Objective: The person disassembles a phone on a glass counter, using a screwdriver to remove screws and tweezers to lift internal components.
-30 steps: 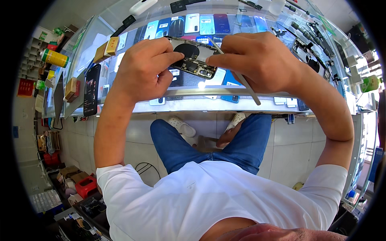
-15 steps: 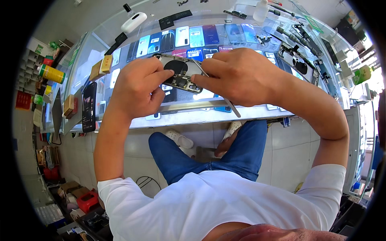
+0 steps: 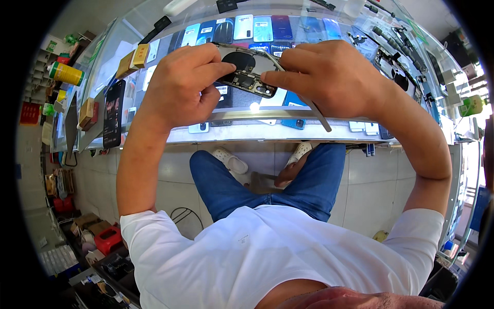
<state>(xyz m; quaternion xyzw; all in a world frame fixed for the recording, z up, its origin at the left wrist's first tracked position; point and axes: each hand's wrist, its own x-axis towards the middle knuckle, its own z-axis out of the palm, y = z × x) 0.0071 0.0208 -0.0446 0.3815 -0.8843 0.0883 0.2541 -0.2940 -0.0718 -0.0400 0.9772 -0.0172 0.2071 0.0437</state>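
Note:
An opened phone housing (image 3: 248, 77), with its inner parts and a round black patch showing, is held up above the glass counter. My left hand (image 3: 186, 82) is closed on the housing's left end, its index finger resting by the black patch. My right hand (image 3: 329, 77) grips the right end with its thumb on the edge. A slim silver metal tool (image 3: 318, 112) is tucked in the right fingers, its upper end beside the housing and its flat end pointing down toward me. The right fingertips are partly hidden.
The glass counter (image 3: 288, 114) holds rows of phones under it. A black phone (image 3: 113, 113) and small yellow-brown boxes (image 3: 133, 61) are at the left. Another opened phone housing (image 3: 399, 72) and loose parts lie at the right. A yellow bottle (image 3: 66, 73) is far left.
The view has shifted, so the counter, hands and housing sit higher in the picture, slightly further right. Both hands keep the same grip on the housing, and the metal tool stays in the right hand.

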